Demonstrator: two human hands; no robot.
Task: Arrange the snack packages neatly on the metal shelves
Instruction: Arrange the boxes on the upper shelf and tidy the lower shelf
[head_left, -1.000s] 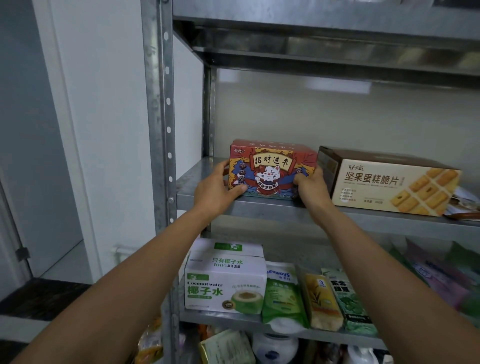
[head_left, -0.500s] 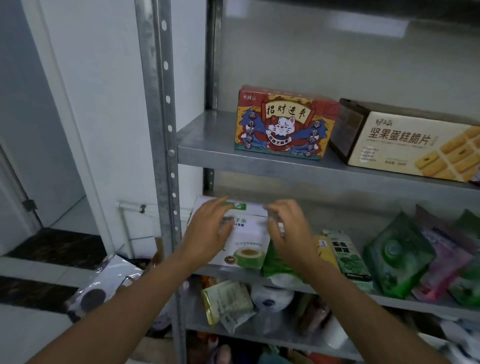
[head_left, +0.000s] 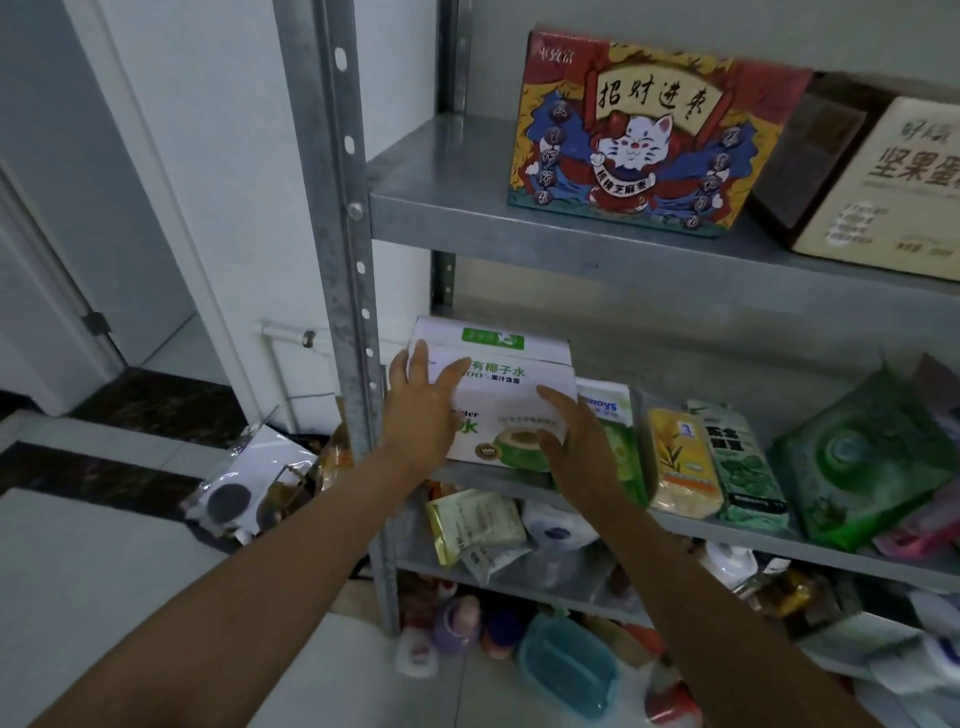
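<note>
**newbie:** where's the coconut box (head_left: 498, 384) at?

**op:** middle shelf (head_left: 498, 480), left end, right beside the pouches (head_left: 680, 462). Left grip (head_left: 421, 415) and right grip (head_left: 576, 452) both clasp its front corners.

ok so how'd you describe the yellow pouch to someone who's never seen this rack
On the metal rack, find the shelf under the cat box. Right of the white box there stands a row of packets. Yours is second in that row, the only yellow pouch, set between green pouches.
</note>
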